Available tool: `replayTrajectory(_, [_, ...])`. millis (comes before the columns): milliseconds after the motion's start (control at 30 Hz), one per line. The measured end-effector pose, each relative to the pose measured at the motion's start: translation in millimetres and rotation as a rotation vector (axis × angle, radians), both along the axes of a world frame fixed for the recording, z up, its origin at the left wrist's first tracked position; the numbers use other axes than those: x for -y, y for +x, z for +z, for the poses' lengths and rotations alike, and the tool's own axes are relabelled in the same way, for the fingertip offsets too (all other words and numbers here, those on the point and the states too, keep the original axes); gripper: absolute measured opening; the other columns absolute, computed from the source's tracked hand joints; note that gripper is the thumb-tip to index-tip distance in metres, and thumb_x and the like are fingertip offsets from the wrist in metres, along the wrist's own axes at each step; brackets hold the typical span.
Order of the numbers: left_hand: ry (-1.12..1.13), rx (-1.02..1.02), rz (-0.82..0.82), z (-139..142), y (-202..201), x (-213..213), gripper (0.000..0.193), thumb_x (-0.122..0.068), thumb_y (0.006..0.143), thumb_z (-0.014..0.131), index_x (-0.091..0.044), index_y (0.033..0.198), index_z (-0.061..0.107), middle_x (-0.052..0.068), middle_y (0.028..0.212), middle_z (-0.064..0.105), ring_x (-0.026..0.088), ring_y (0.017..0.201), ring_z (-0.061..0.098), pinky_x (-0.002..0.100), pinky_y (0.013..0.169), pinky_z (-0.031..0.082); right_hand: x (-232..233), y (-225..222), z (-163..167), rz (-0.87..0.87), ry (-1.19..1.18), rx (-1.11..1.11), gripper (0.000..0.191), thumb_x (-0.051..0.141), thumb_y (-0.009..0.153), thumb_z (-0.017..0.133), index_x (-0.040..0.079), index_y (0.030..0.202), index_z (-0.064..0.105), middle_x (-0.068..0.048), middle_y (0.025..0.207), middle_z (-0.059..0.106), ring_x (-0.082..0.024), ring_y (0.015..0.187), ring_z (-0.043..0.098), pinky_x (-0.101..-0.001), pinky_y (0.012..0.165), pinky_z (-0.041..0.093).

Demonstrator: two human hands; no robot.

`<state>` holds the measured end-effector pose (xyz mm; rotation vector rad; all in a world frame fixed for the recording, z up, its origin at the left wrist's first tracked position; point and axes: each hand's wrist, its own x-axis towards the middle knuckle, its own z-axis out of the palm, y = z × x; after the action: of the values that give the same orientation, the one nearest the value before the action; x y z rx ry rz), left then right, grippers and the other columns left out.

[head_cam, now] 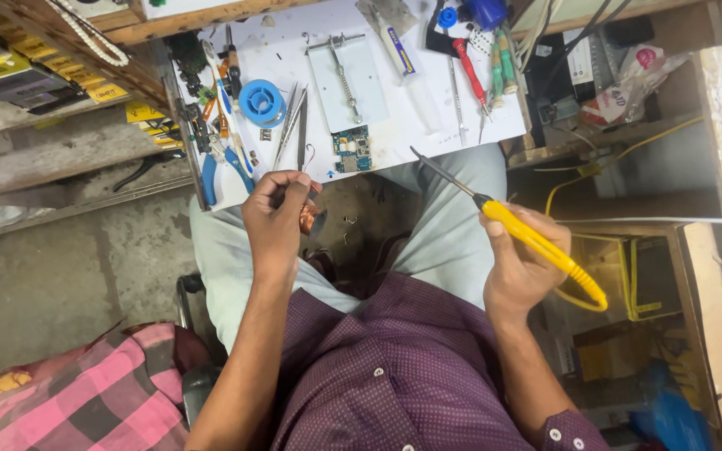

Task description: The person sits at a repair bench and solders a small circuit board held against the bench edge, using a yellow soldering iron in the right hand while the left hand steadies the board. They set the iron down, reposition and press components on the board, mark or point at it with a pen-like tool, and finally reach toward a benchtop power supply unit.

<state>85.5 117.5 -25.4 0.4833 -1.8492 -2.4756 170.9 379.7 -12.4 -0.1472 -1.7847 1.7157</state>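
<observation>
Two hands work over the lap: the left hand (276, 219) pinches a copper coil (306, 219), the right hand (518, 263) grips a yellow soldering iron (511, 224), tip toward the tabletop (394, 134). Beyond lie a circuit board (351, 150), tweezers (292, 124), a blue solder spool (261, 102); yellow labels (60, 65) line the left shelf.

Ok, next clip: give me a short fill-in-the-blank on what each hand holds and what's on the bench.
1. The right hand holds a soldering iron with a ___ handle.
2. The left hand holds a small ___-coloured coil.
3. The solder spool on the white bench is ___.

Missing words: yellow; copper; blue
</observation>
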Motion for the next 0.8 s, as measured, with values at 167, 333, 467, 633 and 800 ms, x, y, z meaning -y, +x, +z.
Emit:
replayTrajectory(167, [-0.049, -0.002, -0.004, -13, 67, -33, 0.008, -0.006, 0.097, 0.067, 0.002, 0.098, 0.069, 0.008, 0.087, 0.073, 0.006, 0.066, 0.06, 0.022, 0.063, 0.05, -40, 78, -28, 0.052, -0.08, 0.019, 0.03, -0.005, 0.103, 0.069, 0.0, 0.123, 0.046, -0.018, 0.116, 0.064, -0.029, 0.103, 0.073, -0.0451, 0.097, 0.065])
replayTrajectory(333, [-0.119, -0.082, -0.026, -21, 84, -55, 0.007, -0.004, 0.097, 0.065, 0.002, 0.097, 0.068, 0.008, 0.086, 0.073, 0.006, 0.059, 0.058, 0.023, 0.061, 0.054, -62, 119, -67, 0.083, -0.075, 0.034, 0.028, -0.001, 0.104, 0.065, 0.0, 0.124, 0.045, -0.017, 0.116, 0.063, -0.029, 0.102, 0.072, -0.0432, 0.096, 0.065])
replayTrajectory(467, [-0.291, -0.212, -0.054, -12, 72, -58, 0.007, -0.001, 0.095, 0.063, 0.003, 0.097, 0.067, 0.008, 0.087, 0.074, 0.007, 0.062, 0.064, 0.024, 0.062, 0.055, -61, 143, -87, 0.07, -0.031, 0.037, 0.028, -0.003, 0.103, 0.065, 0.0, 0.123, 0.045, -0.018, 0.113, 0.065, -0.029, 0.099, 0.072, -0.0394, 0.094, 0.062])
replayTrajectory(633, [-0.533, -0.273, -0.08, 17, 40, -52, 0.006, -0.003, 0.095, 0.065, 0.002, 0.095, 0.067, 0.007, 0.084, 0.074, 0.01, 0.063, 0.069, 0.027, 0.057, 0.053, -55, 157, -86, 0.032, 0.003, 0.05, 0.027, -0.005, 0.102, 0.064, -0.002, 0.125, 0.05, -0.018, 0.117, 0.064, -0.029, 0.102, 0.072, -0.0406, 0.094, 0.062])
replayTrajectory(800, [-0.986, -0.506, -0.032, 28, -3, -48, 0.006, -0.003, 0.096, 0.069, 0.001, 0.096, 0.066, 0.012, 0.082, 0.073, 0.019, 0.059, 0.072, 0.032, 0.057, 0.054, -58, 152, -84, 0.022, -0.032, 0.018, 0.025, -0.006, 0.102, 0.064, -0.002, 0.124, 0.053, -0.017, 0.121, 0.061, -0.027, 0.106, 0.07, -0.0437, 0.097, 0.064])
